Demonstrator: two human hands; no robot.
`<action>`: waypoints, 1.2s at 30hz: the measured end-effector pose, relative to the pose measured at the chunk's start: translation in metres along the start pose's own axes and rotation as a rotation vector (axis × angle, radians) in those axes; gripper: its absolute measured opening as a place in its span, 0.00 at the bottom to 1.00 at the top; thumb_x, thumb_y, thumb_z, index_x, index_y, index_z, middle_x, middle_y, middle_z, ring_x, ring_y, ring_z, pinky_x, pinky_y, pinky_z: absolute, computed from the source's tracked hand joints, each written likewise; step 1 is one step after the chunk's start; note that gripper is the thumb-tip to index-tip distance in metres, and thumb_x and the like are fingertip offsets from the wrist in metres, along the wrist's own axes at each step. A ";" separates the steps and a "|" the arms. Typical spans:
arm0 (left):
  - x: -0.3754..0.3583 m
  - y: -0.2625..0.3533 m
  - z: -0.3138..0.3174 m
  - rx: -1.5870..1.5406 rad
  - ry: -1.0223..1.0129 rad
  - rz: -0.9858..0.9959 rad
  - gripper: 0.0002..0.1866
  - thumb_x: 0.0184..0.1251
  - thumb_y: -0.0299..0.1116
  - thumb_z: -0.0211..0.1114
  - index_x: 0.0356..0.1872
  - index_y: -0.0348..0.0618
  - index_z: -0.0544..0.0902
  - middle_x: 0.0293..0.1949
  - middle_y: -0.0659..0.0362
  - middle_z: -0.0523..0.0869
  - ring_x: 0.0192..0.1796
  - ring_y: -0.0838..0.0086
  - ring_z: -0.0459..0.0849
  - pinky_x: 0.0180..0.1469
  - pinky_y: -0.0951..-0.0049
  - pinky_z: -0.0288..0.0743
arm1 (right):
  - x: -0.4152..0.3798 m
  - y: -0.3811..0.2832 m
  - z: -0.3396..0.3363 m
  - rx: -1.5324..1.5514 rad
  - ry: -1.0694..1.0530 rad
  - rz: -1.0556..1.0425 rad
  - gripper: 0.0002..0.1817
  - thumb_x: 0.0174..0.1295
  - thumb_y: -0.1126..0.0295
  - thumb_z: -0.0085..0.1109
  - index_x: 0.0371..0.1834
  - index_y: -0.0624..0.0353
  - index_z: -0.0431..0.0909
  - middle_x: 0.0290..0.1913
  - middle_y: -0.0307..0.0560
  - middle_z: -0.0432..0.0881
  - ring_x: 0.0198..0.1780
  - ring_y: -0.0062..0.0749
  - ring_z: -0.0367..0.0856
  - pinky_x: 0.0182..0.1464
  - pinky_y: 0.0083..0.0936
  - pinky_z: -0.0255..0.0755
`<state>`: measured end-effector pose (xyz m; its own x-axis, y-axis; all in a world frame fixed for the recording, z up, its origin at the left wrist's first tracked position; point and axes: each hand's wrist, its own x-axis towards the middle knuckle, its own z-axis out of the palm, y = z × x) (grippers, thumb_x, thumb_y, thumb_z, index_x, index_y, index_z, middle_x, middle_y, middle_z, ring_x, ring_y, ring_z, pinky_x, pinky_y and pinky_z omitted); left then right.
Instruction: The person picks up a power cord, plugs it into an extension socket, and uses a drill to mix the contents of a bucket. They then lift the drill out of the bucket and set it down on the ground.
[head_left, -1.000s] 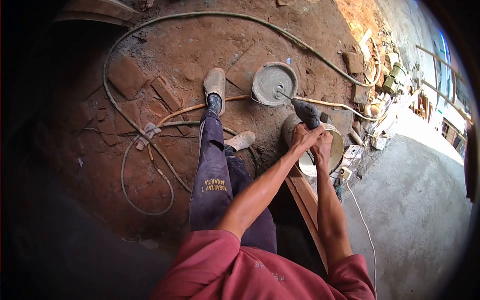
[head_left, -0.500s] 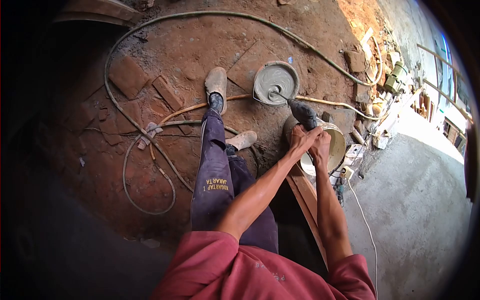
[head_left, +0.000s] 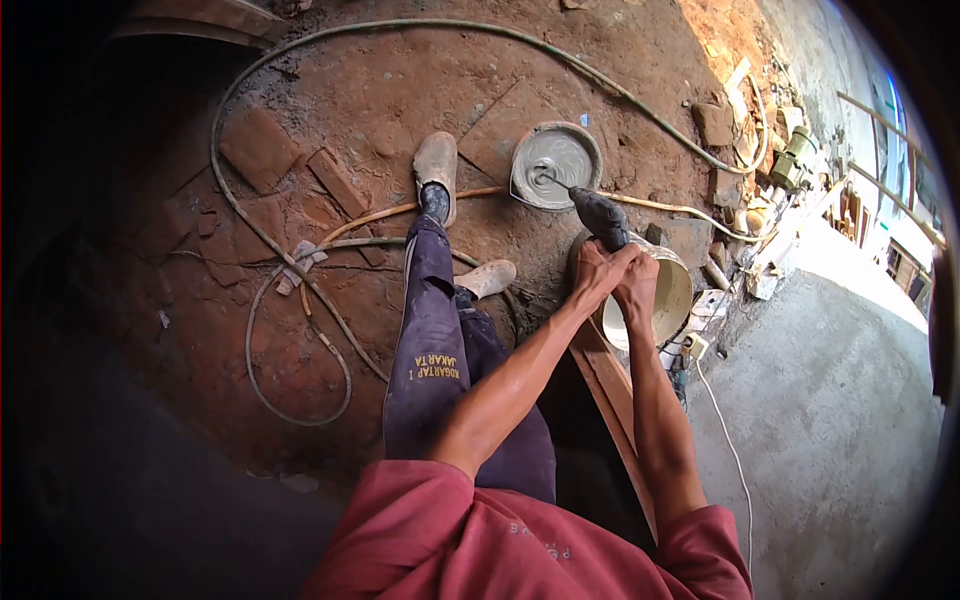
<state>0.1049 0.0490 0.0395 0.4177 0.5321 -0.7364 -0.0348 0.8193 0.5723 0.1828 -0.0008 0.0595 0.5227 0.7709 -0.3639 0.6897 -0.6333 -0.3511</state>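
Observation:
My left hand (head_left: 599, 270) and my right hand (head_left: 637, 283) are closed together around the rear of a dark power drill (head_left: 601, 217). From its front a thin mixing rod (head_left: 558, 183) slants down into a bucket of grey wet mix (head_left: 582, 152). Swirl rings surround the rod where it enters the mix, left of the bucket's middle. The rod's lower end is hidden under the surface. Below my hands stands a second, pale bucket (head_left: 672, 310), partly covered by my forearms. How the fingers sit on the drill's handle and trigger is hidden.
A long hose (head_left: 440, 22) loops over the dirt floor, and an orange hose (head_left: 665, 205) passes behind the mixing bucket. A wooden plank (head_left: 610, 390) lies under my arms. A white cord (head_left: 735, 450) runs over the concrete. Bricks (head_left: 335, 182) and a green pump (head_left: 795, 160) lie around.
The drill has tilted and shifted slightly to the left, with both hands still on it. The rod's entry point has moved left and up in the mix, and the swirl has changed shape.

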 end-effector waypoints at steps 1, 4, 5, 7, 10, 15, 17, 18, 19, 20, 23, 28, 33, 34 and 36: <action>0.002 0.004 -0.003 0.053 -0.003 -0.017 0.19 0.53 0.43 0.68 0.21 0.32 0.82 0.22 0.59 0.84 0.24 0.79 0.79 0.26 0.72 0.72 | 0.003 -0.001 0.000 -0.103 -0.032 -0.056 0.22 0.55 0.56 0.60 0.25 0.69 0.76 0.24 0.64 0.79 0.26 0.51 0.81 0.29 0.38 0.72; -0.003 0.014 -0.006 0.062 0.002 -0.030 0.20 0.53 0.45 0.69 0.21 0.33 0.82 0.22 0.59 0.84 0.24 0.79 0.79 0.26 0.72 0.72 | 0.006 -0.004 -0.002 -0.070 -0.061 -0.020 0.22 0.55 0.56 0.60 0.25 0.70 0.76 0.23 0.64 0.79 0.26 0.52 0.81 0.29 0.38 0.72; -0.003 0.020 -0.005 0.065 0.004 -0.030 0.21 0.53 0.46 0.69 0.21 0.33 0.82 0.22 0.59 0.84 0.24 0.79 0.79 0.27 0.72 0.72 | 0.008 0.005 0.004 -0.128 0.001 -0.102 0.22 0.55 0.56 0.59 0.24 0.70 0.77 0.22 0.64 0.79 0.25 0.54 0.81 0.28 0.39 0.72; 0.001 0.027 -0.008 0.090 -0.007 -0.023 0.21 0.53 0.45 0.69 0.21 0.33 0.82 0.22 0.59 0.84 0.23 0.79 0.79 0.27 0.72 0.72 | 0.013 -0.008 -0.001 -0.102 -0.003 -0.091 0.21 0.54 0.57 0.60 0.24 0.70 0.75 0.23 0.64 0.78 0.26 0.54 0.80 0.29 0.40 0.71; 0.000 0.018 -0.007 0.106 -0.017 -0.028 0.20 0.53 0.45 0.69 0.21 0.33 0.82 0.22 0.59 0.84 0.23 0.78 0.79 0.26 0.72 0.72 | 0.010 -0.011 -0.006 -0.024 -0.027 -0.032 0.21 0.54 0.58 0.61 0.24 0.70 0.73 0.23 0.63 0.78 0.27 0.54 0.79 0.31 0.41 0.71; 0.007 0.024 -0.010 0.008 -0.043 -0.047 0.21 0.51 0.47 0.71 0.24 0.34 0.83 0.24 0.59 0.85 0.24 0.77 0.79 0.26 0.70 0.72 | 0.013 -0.015 -0.003 0.005 0.035 -0.036 0.24 0.54 0.55 0.61 0.22 0.73 0.75 0.19 0.65 0.77 0.23 0.54 0.80 0.27 0.40 0.70; 0.015 0.031 -0.013 0.074 -0.035 -0.035 0.21 0.51 0.47 0.71 0.24 0.35 0.83 0.24 0.58 0.85 0.25 0.77 0.80 0.26 0.70 0.72 | 0.022 -0.017 -0.002 0.016 0.005 -0.015 0.24 0.54 0.56 0.61 0.21 0.73 0.74 0.20 0.66 0.76 0.24 0.56 0.79 0.28 0.41 0.70; 0.012 0.028 -0.012 0.134 -0.031 -0.049 0.21 0.51 0.47 0.71 0.24 0.35 0.83 0.25 0.58 0.85 0.25 0.77 0.80 0.27 0.71 0.73 | 0.019 -0.014 -0.001 0.013 0.000 -0.009 0.24 0.54 0.56 0.61 0.21 0.73 0.74 0.20 0.66 0.76 0.24 0.56 0.79 0.28 0.41 0.70; 0.009 0.025 -0.009 0.131 -0.033 -0.056 0.21 0.51 0.47 0.71 0.24 0.35 0.83 0.25 0.58 0.85 0.25 0.77 0.80 0.27 0.71 0.73 | 0.019 -0.011 -0.001 -0.009 0.010 -0.016 0.23 0.54 0.57 0.60 0.22 0.72 0.74 0.21 0.66 0.76 0.24 0.56 0.79 0.28 0.41 0.70; 0.013 0.026 -0.009 0.153 -0.019 -0.067 0.21 0.51 0.48 0.71 0.25 0.35 0.83 0.25 0.58 0.85 0.26 0.77 0.80 0.27 0.70 0.73 | 0.026 -0.010 0.002 -0.024 0.030 -0.035 0.22 0.54 0.58 0.60 0.22 0.72 0.74 0.21 0.66 0.77 0.25 0.57 0.79 0.29 0.42 0.70; 0.013 0.029 -0.008 0.145 -0.011 -0.082 0.21 0.50 0.48 0.71 0.25 0.35 0.83 0.25 0.56 0.85 0.26 0.75 0.81 0.28 0.70 0.74 | 0.029 -0.007 0.003 0.005 0.015 -0.027 0.20 0.54 0.59 0.59 0.23 0.72 0.74 0.22 0.66 0.77 0.27 0.58 0.79 0.30 0.41 0.71; 0.030 0.033 -0.008 0.109 -0.010 -0.045 0.22 0.49 0.49 0.72 0.24 0.35 0.83 0.25 0.55 0.86 0.25 0.74 0.82 0.28 0.70 0.74 | 0.036 -0.013 -0.003 -0.050 0.033 -0.083 0.19 0.54 0.60 0.59 0.23 0.71 0.74 0.22 0.67 0.77 0.27 0.58 0.80 0.30 0.42 0.72; 0.034 0.034 -0.002 0.110 -0.061 -0.054 0.21 0.49 0.49 0.71 0.22 0.36 0.82 0.24 0.57 0.85 0.23 0.77 0.80 0.26 0.70 0.73 | 0.040 -0.011 -0.006 -0.045 0.051 -0.084 0.17 0.55 0.61 0.58 0.25 0.68 0.74 0.22 0.65 0.78 0.27 0.59 0.80 0.30 0.44 0.72; 0.034 0.032 -0.001 0.058 -0.068 -0.037 0.22 0.49 0.49 0.71 0.21 0.36 0.82 0.23 0.57 0.84 0.23 0.77 0.80 0.26 0.70 0.72 | 0.038 -0.009 -0.005 -0.046 0.048 -0.085 0.17 0.55 0.61 0.58 0.25 0.68 0.74 0.22 0.65 0.78 0.27 0.59 0.80 0.30 0.44 0.72; 0.036 0.033 0.001 0.094 -0.025 -0.006 0.23 0.49 0.50 0.71 0.20 0.35 0.82 0.21 0.57 0.84 0.22 0.77 0.79 0.25 0.70 0.72 | 0.043 -0.004 -0.002 -0.078 0.076 -0.103 0.16 0.55 0.62 0.58 0.25 0.68 0.75 0.22 0.66 0.78 0.27 0.59 0.80 0.30 0.44 0.72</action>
<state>0.1199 0.0948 0.0328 0.4399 0.5207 -0.7317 0.0531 0.7983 0.6000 0.2036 0.0355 0.0474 0.4816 0.8363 -0.2619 0.7768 -0.5457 -0.3143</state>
